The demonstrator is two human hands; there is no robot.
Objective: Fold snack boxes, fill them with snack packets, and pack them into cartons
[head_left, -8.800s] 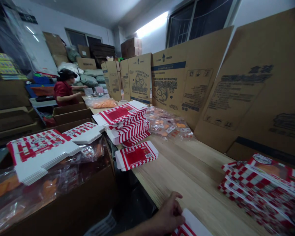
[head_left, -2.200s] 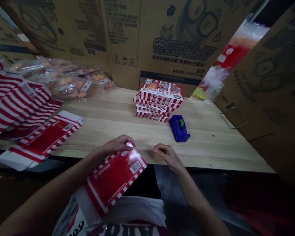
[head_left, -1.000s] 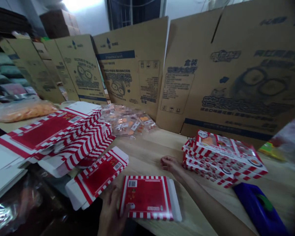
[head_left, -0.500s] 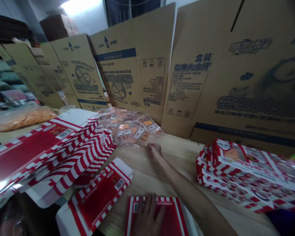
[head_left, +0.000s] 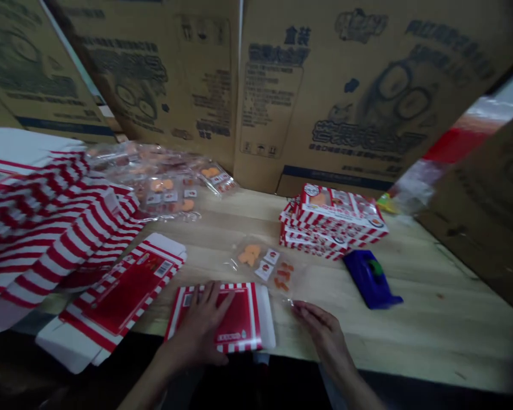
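My 2 bare hands come into view at the bottom edge: the left hand (head_left: 196, 330) and the right hand (head_left: 320, 333). Both have long, slender fingers (head_left: 209, 299), and the nails are too small and dim to make out. Behind them run my bare left forearm (head_left: 147, 387) and my bare right forearm (head_left: 350, 378), both narrow and smooth, fading into shadow towards the elbows. Just beside the right forearm shows a strip of pale grey cloth (head_left: 330, 387), probably my clothing, though the dim light hides its cut and any markings.
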